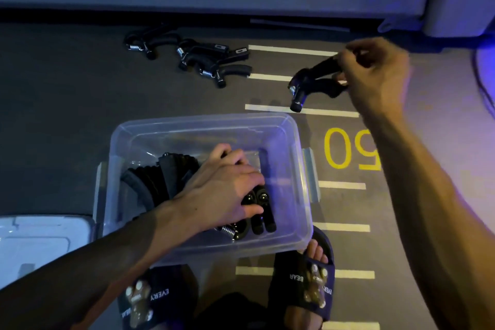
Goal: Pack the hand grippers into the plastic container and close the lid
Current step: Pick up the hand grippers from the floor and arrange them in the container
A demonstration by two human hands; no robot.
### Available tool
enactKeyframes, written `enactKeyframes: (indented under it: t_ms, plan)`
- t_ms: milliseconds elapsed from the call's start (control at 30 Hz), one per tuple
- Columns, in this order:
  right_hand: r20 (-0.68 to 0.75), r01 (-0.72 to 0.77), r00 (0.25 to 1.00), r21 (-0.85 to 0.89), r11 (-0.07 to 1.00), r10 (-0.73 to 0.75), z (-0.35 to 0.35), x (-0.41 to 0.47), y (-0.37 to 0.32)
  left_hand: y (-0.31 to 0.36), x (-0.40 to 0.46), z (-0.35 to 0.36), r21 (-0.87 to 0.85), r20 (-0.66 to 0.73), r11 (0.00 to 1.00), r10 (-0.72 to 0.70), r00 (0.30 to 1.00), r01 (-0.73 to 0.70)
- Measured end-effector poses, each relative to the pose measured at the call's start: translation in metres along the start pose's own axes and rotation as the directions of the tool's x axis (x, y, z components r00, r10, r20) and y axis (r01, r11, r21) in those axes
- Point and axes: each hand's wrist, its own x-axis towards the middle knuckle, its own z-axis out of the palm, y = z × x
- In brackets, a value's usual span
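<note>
Right hand [375,75] pinches one hand gripper [312,83] above the floor. Left hand [227,187] presses, apparently closed, on packed grippers [261,207] beneath it inside the plastic container [302,169]; loose grippers [203,57] lie beyond.

Clear rectangular plastic container [292,142], lid off, holds several black spring-loaded hand grippers [261,209]; more lie clustered on the floor beyond [211,60]; one is airborne [310,83].

gym floor | dark mat [80,120], white distance lines [302,110], yellow numerals [338,149]
</note>
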Motion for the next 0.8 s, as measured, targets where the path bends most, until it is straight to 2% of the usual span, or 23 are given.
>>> enactKeyframes:
  t_ms: [100,233,333,433,600,733,800]
  plan:
    - [0.084,0.152,0.985,0.009,0.988,-0.152,-0.03,-0.02,-0.052,0.0,-0.004,0.002,-0.008,-0.005,1.0,-0.02,1.0,0.02]
    - [0.324,0.355,0.899,-0.142,0.924,-0.296,-0.053,-0.057,-0.101,-0.001,-0.004,0.003,0.074,0.105,0.996,-0.054,0.993,0.046]
    - [0.506,0.421,0.831,-0.301,0.856,-0.23,-0.043,-0.079,-0.107,-0.001,-0.005,0.007,0.091,0.107,0.995,-0.052,0.993,0.043]
    - [0.66,0.497,0.736,-0.377,0.782,-0.149,-0.024,-0.095,-0.09,-0.001,-0.006,0.009,0.118,0.091,0.993,-0.029,0.995,0.018]
    - [0.758,0.522,0.652,-0.455,0.721,0.006,0.011,-0.11,-0.05,-0.001,-0.001,0.008,0.161,0.105,0.987,-0.006,0.995,-0.011]
    - [0.843,0.566,0.524,-0.454,0.688,0.125,0.023,-0.11,-0.033,-0.006,0.005,0.005,0.134,0.111,0.991,0.003,0.994,-0.018]
    - [0.858,0.596,0.493,-0.456,0.661,0.148,0.025,-0.109,-0.032,-0.008,0.007,0.004,0.133,0.122,0.991,0.008,0.993,-0.024]
